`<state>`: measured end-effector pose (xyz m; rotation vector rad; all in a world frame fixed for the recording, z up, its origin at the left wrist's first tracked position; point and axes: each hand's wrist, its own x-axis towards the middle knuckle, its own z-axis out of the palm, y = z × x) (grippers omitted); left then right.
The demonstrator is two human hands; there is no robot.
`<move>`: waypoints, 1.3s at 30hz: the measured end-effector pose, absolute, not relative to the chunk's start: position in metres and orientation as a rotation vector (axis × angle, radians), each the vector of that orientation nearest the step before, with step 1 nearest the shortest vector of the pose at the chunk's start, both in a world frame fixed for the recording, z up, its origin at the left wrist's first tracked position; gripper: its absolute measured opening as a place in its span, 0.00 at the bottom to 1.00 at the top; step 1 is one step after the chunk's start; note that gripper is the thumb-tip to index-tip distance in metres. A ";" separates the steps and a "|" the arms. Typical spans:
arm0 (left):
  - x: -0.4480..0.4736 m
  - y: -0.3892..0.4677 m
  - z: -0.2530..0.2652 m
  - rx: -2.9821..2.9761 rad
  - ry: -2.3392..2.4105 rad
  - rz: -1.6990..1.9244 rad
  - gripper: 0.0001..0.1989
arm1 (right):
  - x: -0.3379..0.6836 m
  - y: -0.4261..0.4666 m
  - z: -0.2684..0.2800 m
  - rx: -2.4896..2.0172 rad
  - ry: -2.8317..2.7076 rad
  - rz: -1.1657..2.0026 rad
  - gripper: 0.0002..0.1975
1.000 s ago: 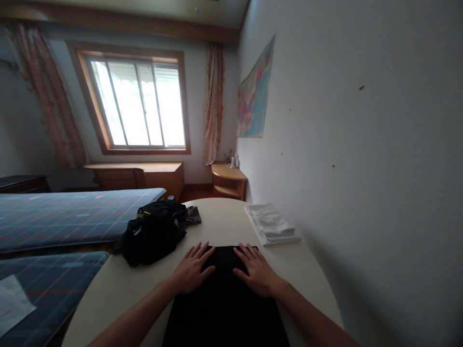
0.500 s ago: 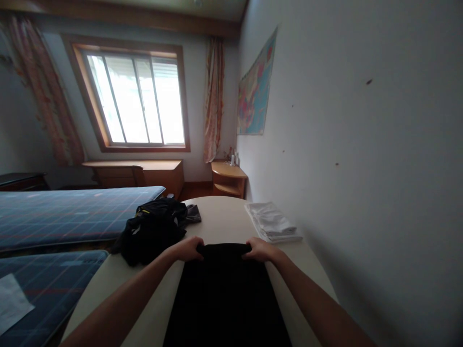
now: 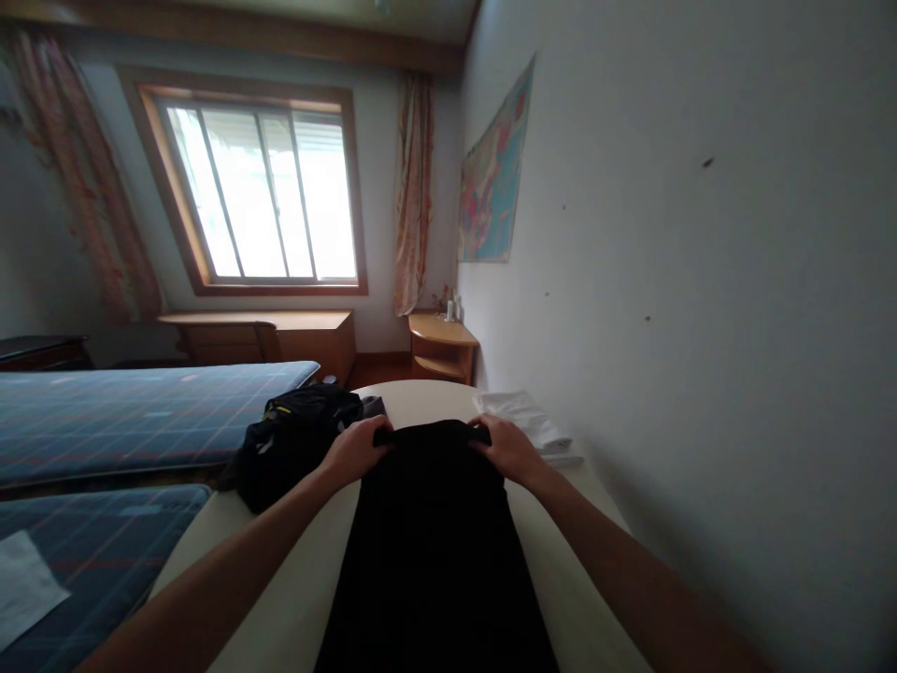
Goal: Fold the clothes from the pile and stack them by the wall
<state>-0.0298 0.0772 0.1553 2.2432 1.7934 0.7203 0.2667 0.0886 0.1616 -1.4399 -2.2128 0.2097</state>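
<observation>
A long black garment (image 3: 438, 551) stretches over the round cream table (image 3: 413, 397) toward me; whether it is trousers or something else I cannot tell. Its far edge is pulled taut between my hands. My left hand (image 3: 356, 451) pinches the far left corner, with fingers closed on the cloth. At the far right corner, my right hand (image 3: 510, 451) grips the same edge. A heap of black clothes (image 3: 298, 449) lies just beyond my left forearm. Folded white cloths (image 3: 524, 416) lie behind my right hand, partly covered by it.
Left of the table are two plaid mattresses (image 3: 154, 411), with a white sheet (image 3: 28, 584) on the nearer one. A white wall (image 3: 687, 421) runs close along the right. Farther back stand a wooden desk (image 3: 315, 322) and a corner shelf (image 3: 443, 329) below the window.
Both hands have moved away from me and a little up, carrying the garment's far edge with them. My right hand now overlaps the white cloths.
</observation>
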 end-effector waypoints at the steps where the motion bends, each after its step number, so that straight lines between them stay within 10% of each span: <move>1: -0.032 0.067 0.158 2.257 1.742 0.740 0.11 | 0.269 0.078 0.164 -1.368 -2.229 0.197 0.13; 16: -0.046 -0.089 0.099 2.647 1.295 0.424 0.26 | 0.294 -0.075 0.120 -1.172 -2.751 0.230 0.27; 24: -0.031 -0.097 0.119 2.559 1.288 0.337 0.03 | 0.288 -0.083 0.121 -1.152 -2.776 0.383 0.12; 39: -0.008 -0.048 0.059 2.520 1.595 0.497 0.30 | 0.245 -0.054 0.088 -1.351 -2.598 0.494 0.37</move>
